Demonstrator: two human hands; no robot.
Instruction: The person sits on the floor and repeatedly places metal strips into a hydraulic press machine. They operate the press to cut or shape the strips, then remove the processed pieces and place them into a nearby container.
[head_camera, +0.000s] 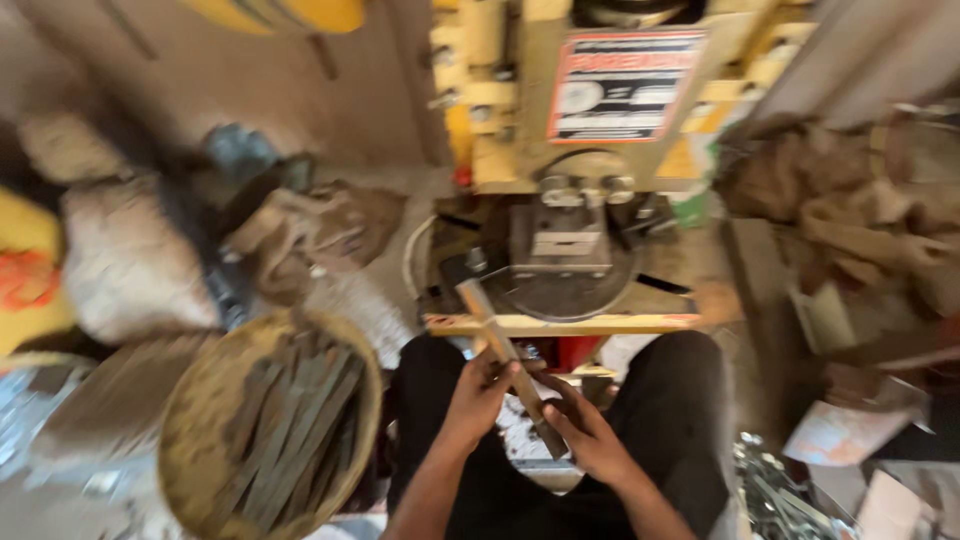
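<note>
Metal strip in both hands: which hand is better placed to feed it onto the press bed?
Probably the left hand: it grips the metal strip higher, nearer the press bed. The right hand holds the lower end.

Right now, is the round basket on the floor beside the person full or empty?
Partly full. The round basket holds a loose heap of flat metal strips spread across its bottom; part of the inner wall on the left side shows bare.
</note>
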